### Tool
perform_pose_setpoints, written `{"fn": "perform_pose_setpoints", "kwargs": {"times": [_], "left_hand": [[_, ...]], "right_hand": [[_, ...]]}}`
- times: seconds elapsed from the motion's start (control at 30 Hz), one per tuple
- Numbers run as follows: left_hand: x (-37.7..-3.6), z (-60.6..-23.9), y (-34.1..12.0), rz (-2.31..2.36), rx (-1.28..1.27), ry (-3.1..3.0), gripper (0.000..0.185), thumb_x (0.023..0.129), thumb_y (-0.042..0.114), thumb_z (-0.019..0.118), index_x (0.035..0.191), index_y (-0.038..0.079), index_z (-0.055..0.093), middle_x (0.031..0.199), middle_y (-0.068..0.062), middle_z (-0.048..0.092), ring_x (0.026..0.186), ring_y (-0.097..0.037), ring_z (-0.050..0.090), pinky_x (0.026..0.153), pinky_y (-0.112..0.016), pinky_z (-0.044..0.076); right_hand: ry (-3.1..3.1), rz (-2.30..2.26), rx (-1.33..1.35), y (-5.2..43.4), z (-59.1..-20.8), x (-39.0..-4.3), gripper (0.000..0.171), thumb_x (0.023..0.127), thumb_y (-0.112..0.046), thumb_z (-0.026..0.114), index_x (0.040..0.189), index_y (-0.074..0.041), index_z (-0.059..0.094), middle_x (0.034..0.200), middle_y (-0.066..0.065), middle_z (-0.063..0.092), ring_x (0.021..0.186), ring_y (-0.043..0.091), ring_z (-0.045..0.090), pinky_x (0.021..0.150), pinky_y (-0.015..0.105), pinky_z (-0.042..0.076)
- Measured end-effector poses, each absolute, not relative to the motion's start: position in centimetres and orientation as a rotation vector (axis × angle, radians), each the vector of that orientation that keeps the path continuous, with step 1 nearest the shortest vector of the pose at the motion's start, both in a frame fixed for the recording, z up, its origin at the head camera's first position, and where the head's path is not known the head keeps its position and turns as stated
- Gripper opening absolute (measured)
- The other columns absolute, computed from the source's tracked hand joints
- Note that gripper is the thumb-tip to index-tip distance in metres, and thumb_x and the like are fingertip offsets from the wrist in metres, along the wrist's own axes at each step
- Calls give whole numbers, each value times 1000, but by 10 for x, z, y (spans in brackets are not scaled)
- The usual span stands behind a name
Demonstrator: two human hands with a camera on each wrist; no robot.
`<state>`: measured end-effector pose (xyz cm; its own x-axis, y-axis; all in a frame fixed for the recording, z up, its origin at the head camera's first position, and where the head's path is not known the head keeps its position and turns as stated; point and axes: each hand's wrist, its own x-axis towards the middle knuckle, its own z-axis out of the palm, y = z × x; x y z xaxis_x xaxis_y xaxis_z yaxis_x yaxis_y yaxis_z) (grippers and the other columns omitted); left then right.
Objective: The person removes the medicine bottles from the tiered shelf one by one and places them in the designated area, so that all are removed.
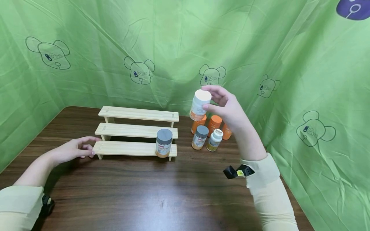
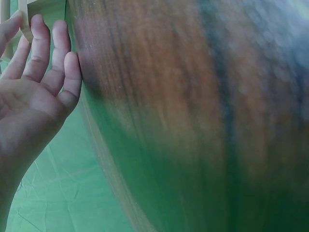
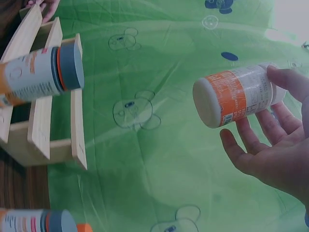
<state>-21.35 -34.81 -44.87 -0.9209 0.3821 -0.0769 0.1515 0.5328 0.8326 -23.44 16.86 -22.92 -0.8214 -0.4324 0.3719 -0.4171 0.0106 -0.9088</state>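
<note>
In the head view, my right hand (image 1: 224,102) holds a white pill bottle (image 1: 199,106) with a white cap and an orange band, up in the air above the other bottles. The right wrist view shows thumb and fingers round the cap end of this bottle (image 3: 231,94). At the left, my left hand (image 1: 72,149) pinches the end of the lowest step of a three-step wooden rack (image 1: 124,148); thumb and a finger meet at the wood in the left wrist view. A grey-capped bottle (image 1: 163,144) stands upright on that lowest step, near its right end.
Right of the rack, another grey-capped bottle (image 1: 199,138) and a white-capped bottle (image 1: 215,140) stand on the dark wooden table (image 1: 130,192). Behind them are several orange bottles (image 1: 214,123), partly hidden. A green curtain (image 1: 173,48) hangs around the table.
</note>
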Motion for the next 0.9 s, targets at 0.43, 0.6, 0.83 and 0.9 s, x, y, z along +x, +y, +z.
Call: {"fn": "perform_pose_setpoints", "kwargs": {"times": [0.43,0.6,0.83,0.9], "left_hand": [[-214,-449,-348,1330,450,2520,59,91,18,63,139,1,34,89,-11,65,71,-12,56,65,-28,43],[-214,-450,-349,1340,458,2515,58,91,17,63,139,2,35,88,-11,65,68,-12,55,64,-29,43],[-213,-449,-348,1341,464,2524,57,90,16,63,138,1,36,86,-9,64,67,-11,54,61,-29,42],[-214,-448,-348,1336,466,2527,57,90,16,63,138,0,35,86,-9,64,66,-11,54,61,-30,43]], "right_hand": [[2127,-2091,-936,212,-235,-237,48,82,10,63,124,-11,57,120,0,63,110,17,56,89,29,46],[2044,-2140,-954,228,-240,-240,49,82,14,60,126,-7,55,118,2,63,103,16,57,83,28,49],[1995,-2182,-993,249,-246,-244,48,83,18,56,126,-5,55,115,3,64,101,16,58,88,28,46],[1981,-2199,-992,256,-248,-244,49,83,19,54,126,-4,54,115,3,64,101,16,59,91,29,45]]}}
